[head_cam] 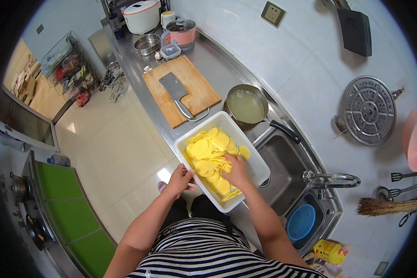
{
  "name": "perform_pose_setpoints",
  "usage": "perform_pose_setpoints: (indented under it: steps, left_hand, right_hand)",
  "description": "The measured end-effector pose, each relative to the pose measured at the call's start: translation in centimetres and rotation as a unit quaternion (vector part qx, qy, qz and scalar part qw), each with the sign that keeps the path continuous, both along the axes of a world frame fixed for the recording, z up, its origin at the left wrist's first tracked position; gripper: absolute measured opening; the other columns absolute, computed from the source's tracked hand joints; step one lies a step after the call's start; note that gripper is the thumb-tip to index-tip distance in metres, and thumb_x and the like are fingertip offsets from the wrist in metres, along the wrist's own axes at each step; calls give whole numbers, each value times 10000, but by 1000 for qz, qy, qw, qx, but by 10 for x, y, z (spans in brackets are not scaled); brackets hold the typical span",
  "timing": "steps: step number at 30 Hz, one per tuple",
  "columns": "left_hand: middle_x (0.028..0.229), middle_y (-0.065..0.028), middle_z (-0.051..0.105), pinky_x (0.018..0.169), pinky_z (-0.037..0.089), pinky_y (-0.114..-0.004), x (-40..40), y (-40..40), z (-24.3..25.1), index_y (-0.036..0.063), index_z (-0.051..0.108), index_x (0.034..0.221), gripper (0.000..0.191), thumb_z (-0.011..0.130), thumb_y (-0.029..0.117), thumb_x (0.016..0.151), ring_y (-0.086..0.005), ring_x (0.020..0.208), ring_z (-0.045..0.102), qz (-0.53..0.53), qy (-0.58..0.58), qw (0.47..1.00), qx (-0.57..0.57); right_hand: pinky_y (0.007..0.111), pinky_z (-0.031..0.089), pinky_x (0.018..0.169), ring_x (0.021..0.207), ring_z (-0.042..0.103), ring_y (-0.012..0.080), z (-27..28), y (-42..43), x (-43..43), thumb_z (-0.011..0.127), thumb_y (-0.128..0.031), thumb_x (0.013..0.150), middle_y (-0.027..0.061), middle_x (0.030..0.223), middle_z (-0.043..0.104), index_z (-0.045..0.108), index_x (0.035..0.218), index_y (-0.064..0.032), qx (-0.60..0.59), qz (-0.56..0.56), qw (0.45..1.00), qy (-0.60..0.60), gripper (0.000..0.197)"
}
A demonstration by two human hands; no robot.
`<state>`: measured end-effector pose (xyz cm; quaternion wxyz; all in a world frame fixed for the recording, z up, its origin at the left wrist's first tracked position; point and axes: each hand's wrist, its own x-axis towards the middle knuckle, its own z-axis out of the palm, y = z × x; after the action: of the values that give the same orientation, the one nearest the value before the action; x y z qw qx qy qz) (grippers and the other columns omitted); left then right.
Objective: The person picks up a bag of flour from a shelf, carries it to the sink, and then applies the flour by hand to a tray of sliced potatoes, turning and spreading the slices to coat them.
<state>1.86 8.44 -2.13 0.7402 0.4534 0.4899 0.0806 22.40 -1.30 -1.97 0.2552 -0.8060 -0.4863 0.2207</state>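
A white plastic tray (259,166) with many thin yellow slices, which look like potato (208,149), lies across the counter's edge and part of the sink. My left hand (181,180) grips the tray's near left rim. My right hand (235,171) is inside the tray, its fingers among the slices and partly hidden by them; whether they pinch any is unclear. Beyond the tray a cleaver (175,88) rests on a wooden cutting board (201,83). To the right of the board stands a pot (247,106) of cloudy liquid, its black handle towards the sink.
A steel sink (281,166) with a faucet (330,180) lies to the right, a blue basin (301,222) in its smaller bowl. Farther back are a pink electric pot (181,34), a rice cooker (141,17) and a lidded container (170,51). A steamer plate (369,110) hangs on the wall.
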Motion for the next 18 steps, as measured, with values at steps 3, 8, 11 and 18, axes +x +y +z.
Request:
perform_pose_setpoints:
  steps: [3, 8, 11, 18]
  left_hand:
    - [896, -87, 594, 500, 492, -275, 2, -1, 1, 53, 433, 1087, 227, 503, 206, 936, -169, 712, 611, 1, 9, 1000, 3]
    - [896, -99, 586, 490, 500, -267, 2, -3, 4, 37, 428, 1053, 206, 501, 187, 933, -170, 704, 612, 18, 3, 1000, 0]
    - [904, -114, 579, 484, 509, -265, 5, -3, 7, 16, 423, 1024, 193, 501, 165, 929, -174, 699, 612, 19, 1, 1000, -2]
    - [910, -122, 578, 481, 513, -265, 4, -4, 8, 10, 421, 1031, 195, 496, 159, 931, -182, 703, 613, 23, -2, 1000, 2]
  right_hand:
    - [385, 464, 844, 983, 549, 350, 11, 7, 20, 696, -101, 656, 170, 1055, 556, 566, 1125, -118, 15, 28, 999, 32, 488]
    - [351, 480, 793, 896, 614, 326, 61, 16, 28, 651, -163, 779, 171, 949, 642, 607, 1063, -40, -3, 46, 996, 78, 312]
    - [418, 478, 787, 879, 604, 375, 63, 27, 29, 646, -252, 797, 219, 910, 636, 603, 1076, -78, 40, 41, 996, 64, 331]
    - [447, 469, 765, 864, 591, 402, 71, 48, 29, 637, -255, 816, 234, 900, 627, 579, 1072, -43, -5, 26, 1000, 8, 337]
